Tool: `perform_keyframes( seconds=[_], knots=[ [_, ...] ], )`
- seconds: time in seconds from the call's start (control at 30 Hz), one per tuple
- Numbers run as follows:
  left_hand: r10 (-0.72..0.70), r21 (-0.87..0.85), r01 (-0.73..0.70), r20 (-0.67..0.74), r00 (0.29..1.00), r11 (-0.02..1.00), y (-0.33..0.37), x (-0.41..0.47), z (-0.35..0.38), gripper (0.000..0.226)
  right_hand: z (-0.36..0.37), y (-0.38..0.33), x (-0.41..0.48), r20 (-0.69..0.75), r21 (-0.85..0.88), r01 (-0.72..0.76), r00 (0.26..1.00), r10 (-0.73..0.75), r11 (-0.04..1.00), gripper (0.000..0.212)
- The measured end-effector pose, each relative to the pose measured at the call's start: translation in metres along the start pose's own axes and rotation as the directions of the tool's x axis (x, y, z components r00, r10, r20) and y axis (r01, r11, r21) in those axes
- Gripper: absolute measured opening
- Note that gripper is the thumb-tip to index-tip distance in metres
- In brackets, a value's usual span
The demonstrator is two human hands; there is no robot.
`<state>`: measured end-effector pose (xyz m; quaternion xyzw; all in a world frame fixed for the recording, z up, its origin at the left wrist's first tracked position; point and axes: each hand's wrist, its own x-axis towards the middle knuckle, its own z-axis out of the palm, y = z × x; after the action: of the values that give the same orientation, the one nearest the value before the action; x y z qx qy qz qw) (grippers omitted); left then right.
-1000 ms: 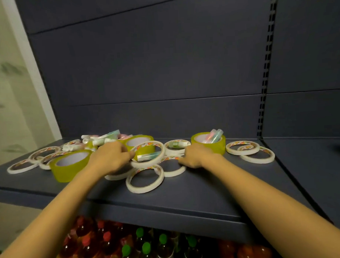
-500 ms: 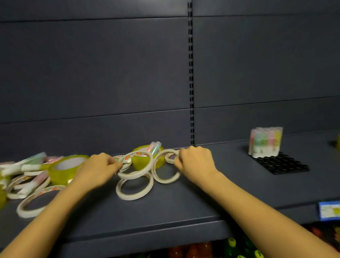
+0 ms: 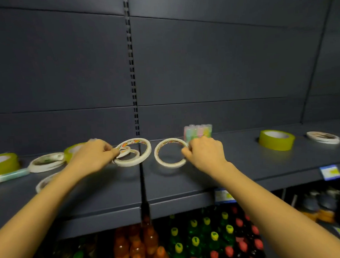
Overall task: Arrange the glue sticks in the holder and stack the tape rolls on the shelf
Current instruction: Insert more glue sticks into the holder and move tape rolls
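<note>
My left hand [image 3: 93, 156] pinches a bunch of thin white tape rolls [image 3: 134, 162] held tilted just above the dark shelf [image 3: 244, 170]. My right hand [image 3: 205, 151] grips one thin white tape roll [image 3: 167, 163] by its right edge. Behind my right hand stand several pastel glue sticks [image 3: 197, 131] upright; the holder under them is hidden. A wide yellow-green tape roll [image 3: 276, 140] lies to the right, and beyond it a flat stack of thin white rolls [image 3: 323, 138].
At the left lie more thin white rolls [image 3: 46, 162], another yellow-green roll [image 3: 4, 162] and a loose green glue stick [image 3: 11, 175]. A vertical slotted post [image 3: 133, 91] divides the back panel. Drink bottles [image 3: 194, 240] fill the shelf below.
The view has swung right. Both hands have carried the thin white rolls rightward along the shelf, away from the pile at the left, toward the upright glue sticks.
</note>
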<state>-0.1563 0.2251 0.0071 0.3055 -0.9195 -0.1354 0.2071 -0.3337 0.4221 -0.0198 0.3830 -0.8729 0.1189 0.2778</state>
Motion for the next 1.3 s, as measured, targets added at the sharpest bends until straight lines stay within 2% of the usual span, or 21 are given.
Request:
perform_keyframes(
  seconds=[0.13,0.47,0.67,0.9,1.1,1.3],
  knots=[
    [0.051,-0.049,-0.049,0.043,0.998,0.998,0.073,-0.002,0.034,0.04,-0.018,0.08,-0.028,0.019,-0.086,-0.051,0.998,0.053,0.995,0.04],
    [0.258,-0.053,-0.253,0.129,0.957,0.966,0.255,0.006,0.115,0.043,-0.06,0.27,-0.094,0.031,-0.17,-0.333,0.939,0.343,0.927,0.037],
    [0.389,-0.005,-0.392,0.136,0.911,0.92,0.348,0.019,0.152,0.029,-0.069,0.345,-0.116,0.038,-0.199,-0.456,0.881,0.472,0.867,0.038],
    [0.5,0.012,-0.508,0.154,0.852,0.861,0.446,0.061,0.192,0.03,-0.074,0.43,-0.118,0.002,-0.279,-0.552,0.818,0.576,0.786,0.038],
    [0.547,0.067,-0.562,0.159,0.822,0.824,0.518,0.101,0.227,0.026,-0.08,0.504,-0.099,0.038,-0.312,-0.624,0.745,0.666,0.717,0.039],
    [0.544,0.105,-0.571,0.204,0.814,0.814,0.568,0.123,0.267,0.023,-0.062,0.561,-0.09,0.059,-0.295,-0.646,0.723,0.688,0.704,0.041]
  ],
)
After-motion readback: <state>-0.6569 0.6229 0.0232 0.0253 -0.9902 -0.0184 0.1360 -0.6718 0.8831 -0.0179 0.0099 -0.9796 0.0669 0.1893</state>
